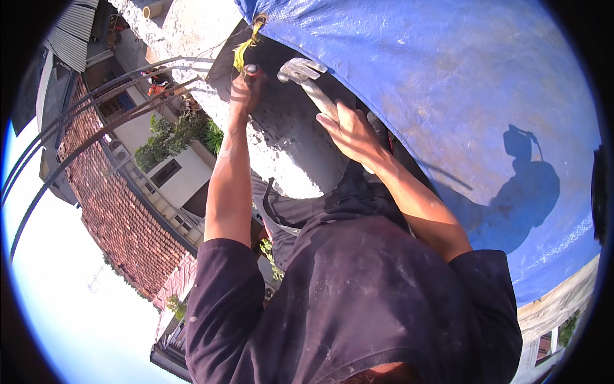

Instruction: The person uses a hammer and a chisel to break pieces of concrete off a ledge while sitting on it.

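My left hand (242, 95) is closed around a chisel (251, 69); only its round, metal struck end with a reddish collar shows, and its lower part is hidden by my fist and shadow. A worn claw hammer (303, 70) with a pale, dusty handle is gripped in my right hand (352, 133). The hammer's head is a short way right of the chisel's end, apart from it. Beneath both hands is rough grey concrete (284, 163), partly in shade. A frayed yellow strip (243, 52) hangs just above my left fist, tied at the tarp's corner.
A blue tarp (435, 83) covers the right side, with a person's shadow on it. Bent dark rods (105, 96) stick out leftward from the concrete. Beyond the edge, far below, are a tiled roof (115, 205), green plants (173, 137) and pale walls.
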A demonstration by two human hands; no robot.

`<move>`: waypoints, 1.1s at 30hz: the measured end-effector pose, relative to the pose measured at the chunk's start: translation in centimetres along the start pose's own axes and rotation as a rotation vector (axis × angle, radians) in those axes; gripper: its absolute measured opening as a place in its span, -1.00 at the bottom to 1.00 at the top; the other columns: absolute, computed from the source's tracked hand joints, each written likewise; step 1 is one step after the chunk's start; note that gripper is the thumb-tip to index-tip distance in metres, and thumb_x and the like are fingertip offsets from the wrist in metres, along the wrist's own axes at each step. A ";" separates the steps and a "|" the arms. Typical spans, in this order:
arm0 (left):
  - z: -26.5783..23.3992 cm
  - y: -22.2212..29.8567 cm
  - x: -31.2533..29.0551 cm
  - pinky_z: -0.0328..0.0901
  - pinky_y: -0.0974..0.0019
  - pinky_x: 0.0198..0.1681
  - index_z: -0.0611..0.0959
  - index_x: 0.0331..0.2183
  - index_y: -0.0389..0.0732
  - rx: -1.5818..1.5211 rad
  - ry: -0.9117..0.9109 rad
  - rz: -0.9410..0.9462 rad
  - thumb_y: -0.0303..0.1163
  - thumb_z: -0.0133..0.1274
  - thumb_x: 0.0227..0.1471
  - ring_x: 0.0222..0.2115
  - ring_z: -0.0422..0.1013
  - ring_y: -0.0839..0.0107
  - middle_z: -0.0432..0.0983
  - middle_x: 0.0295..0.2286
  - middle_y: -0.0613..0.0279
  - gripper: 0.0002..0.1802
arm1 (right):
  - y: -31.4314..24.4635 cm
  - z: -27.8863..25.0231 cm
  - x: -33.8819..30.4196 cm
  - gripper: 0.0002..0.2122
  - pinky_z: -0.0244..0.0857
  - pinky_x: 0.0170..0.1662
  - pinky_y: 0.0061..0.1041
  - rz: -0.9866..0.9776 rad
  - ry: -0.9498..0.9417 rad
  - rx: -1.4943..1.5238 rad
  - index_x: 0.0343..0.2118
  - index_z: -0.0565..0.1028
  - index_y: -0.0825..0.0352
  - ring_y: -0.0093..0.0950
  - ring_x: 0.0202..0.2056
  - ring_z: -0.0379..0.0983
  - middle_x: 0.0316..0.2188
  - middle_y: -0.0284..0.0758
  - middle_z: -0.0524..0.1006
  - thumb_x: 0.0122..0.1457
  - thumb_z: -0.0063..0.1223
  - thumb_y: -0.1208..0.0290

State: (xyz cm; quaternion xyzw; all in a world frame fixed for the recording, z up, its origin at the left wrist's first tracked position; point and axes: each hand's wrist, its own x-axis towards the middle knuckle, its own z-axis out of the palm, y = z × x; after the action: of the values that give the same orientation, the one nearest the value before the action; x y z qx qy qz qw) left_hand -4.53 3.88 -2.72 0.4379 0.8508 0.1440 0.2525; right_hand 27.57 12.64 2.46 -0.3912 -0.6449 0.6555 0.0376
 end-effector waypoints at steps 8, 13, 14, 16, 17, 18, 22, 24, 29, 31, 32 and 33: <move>-2.4 2.0 -3.6 0.43 0.08 -0.18 0.60 -0.10 -0.20 0.028 0.058 -0.070 -0.30 0.19 0.15 -0.22 0.58 -0.03 0.65 -0.26 -0.05 -0.70 | 3.5 1.4 -1.0 -0.63 0.32 -0.43 -0.07 -0.605 0.103 -0.248 -0.21 0.43 0.45 0.06 -0.46 0.51 -0.58 0.08 0.48 0.28 0.11 0.14; -1.4 1.7 -3.3 0.42 0.10 -0.17 0.60 -0.10 -0.19 -0.024 0.038 0.016 -0.32 0.20 0.13 -0.22 0.59 0.02 0.66 -0.26 -0.02 -0.70 | -1.5 -0.1 -0.1 -0.58 0.27 -0.45 -0.13 -0.093 -0.011 0.029 -0.27 0.41 0.44 0.03 -0.47 0.51 -0.59 0.06 0.46 0.30 0.07 0.04; -1.2 1.5 -3.1 0.42 0.12 -0.16 0.61 -0.10 -0.19 -0.037 0.028 0.017 -0.32 0.21 0.12 -0.22 0.59 0.05 0.66 -0.26 0.00 -0.69 | -2.0 -0.1 0.1 -0.58 0.28 -0.45 -0.13 -0.130 0.000 0.001 -0.28 0.41 0.43 0.05 -0.47 0.51 -0.59 0.06 0.46 0.30 0.08 0.05; -1.0 1.6 -3.0 0.42 0.19 -0.15 0.63 -0.09 -0.21 -0.108 0.004 -0.017 -0.34 0.24 0.10 -0.25 0.59 0.18 0.67 -0.27 0.05 -0.67 | -2.9 -0.1 0.4 -0.61 0.28 -0.45 -0.14 -0.186 0.033 0.006 -0.29 0.40 0.42 0.07 -0.48 0.51 -0.59 0.06 0.46 0.30 0.09 0.08; -1.0 2.0 -2.9 0.42 0.20 -0.15 0.63 -0.08 -0.21 -0.125 0.000 -0.014 -0.35 0.23 0.10 -0.25 0.59 0.20 0.67 -0.28 0.06 -0.67 | -3.4 0.0 0.4 -0.62 0.28 -0.46 -0.14 -0.206 0.054 0.039 -0.29 0.40 0.42 0.07 -0.48 0.51 -0.59 0.05 0.46 0.30 0.10 0.10; -1.1 2.3 -2.8 0.42 0.21 -0.15 0.64 -0.08 -0.21 -0.141 -0.002 -0.012 -0.35 0.23 0.10 -0.26 0.59 0.23 0.67 -0.28 0.07 -0.66 | -3.9 0.3 0.5 -0.63 0.28 -0.46 -0.15 -0.226 0.073 0.072 -0.29 0.40 0.41 0.07 -0.48 0.51 -0.59 0.05 0.46 0.30 0.11 0.12; -0.8 2.8 -3.4 0.43 0.20 -0.16 0.64 -0.05 -0.17 -0.088 -0.011 -0.033 -0.35 0.18 0.14 -0.24 0.61 0.18 0.68 -0.28 0.06 -0.68 | -1.3 4.2 1.9 -0.66 0.41 -0.49 -0.08 -0.293 0.137 0.074 -0.24 0.41 0.33 0.02 -0.46 0.57 -0.59 0.02 0.53 0.28 0.12 0.09; -1.2 4.7 -2.2 0.44 0.13 -0.15 0.65 -0.05 -0.14 0.111 -0.086 -0.027 -0.33 0.17 0.14 -0.19 0.61 0.12 0.68 -0.27 0.03 -0.68 | 2.5 4.9 4.2 -0.70 0.41 -0.52 -0.14 -0.785 0.248 -0.464 -0.30 0.43 0.37 -0.04 -0.53 0.55 -0.64 -0.08 0.46 0.27 0.15 0.19; -1.7 1.7 -3.6 0.44 0.09 -0.17 0.58 -0.02 -0.23 0.070 -0.072 -0.045 -0.35 0.11 0.15 -0.25 0.59 -0.03 0.66 -0.23 -0.06 -0.65 | -3.4 2.0 0.5 -0.66 0.38 -0.46 -0.05 -0.230 0.015 0.033 -0.26 0.38 0.41 0.08 -0.46 0.54 -0.58 0.05 0.52 0.27 0.13 0.16; -0.4 3.4 -3.2 0.43 0.10 -0.18 0.59 -0.05 -0.22 0.110 -0.058 -0.132 -0.32 0.12 0.17 -0.26 0.59 -0.03 0.66 -0.25 -0.05 -0.67 | -2.9 1.1 -0.3 -0.67 0.36 -0.45 -0.10 -0.251 0.131 0.110 -0.26 0.38 0.40 0.08 -0.46 0.54 -0.57 0.05 0.51 0.27 0.13 0.17; -0.7 3.9 -3.1 0.44 0.14 -0.16 0.60 -0.07 -0.22 0.100 -0.043 -0.127 -0.29 0.14 0.18 -0.24 0.61 0.07 0.68 -0.27 0.01 -0.68 | -2.8 0.5 -0.2 -0.67 0.35 -0.44 -0.15 -0.228 0.138 0.135 -0.25 0.39 0.40 0.08 -0.46 0.53 -0.55 0.06 0.51 0.28 0.12 0.18; -0.8 3.4 -2.8 0.44 0.16 -0.15 0.61 -0.08 -0.21 0.010 -0.029 -0.130 -0.28 0.15 0.18 -0.24 0.61 0.12 0.69 -0.28 0.04 -0.69 | -2.3 0.4 0.1 -0.68 0.34 -0.43 -0.17 -0.252 0.176 0.140 -0.26 0.42 0.40 0.05 -0.47 0.53 -0.56 0.06 0.51 0.28 0.11 0.17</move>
State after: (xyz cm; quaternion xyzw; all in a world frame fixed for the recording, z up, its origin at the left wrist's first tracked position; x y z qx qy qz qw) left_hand -1.27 3.52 0.40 0.3851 0.8743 0.1167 0.2715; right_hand 26.26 12.76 4.41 -0.3596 -0.6359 0.6521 0.2026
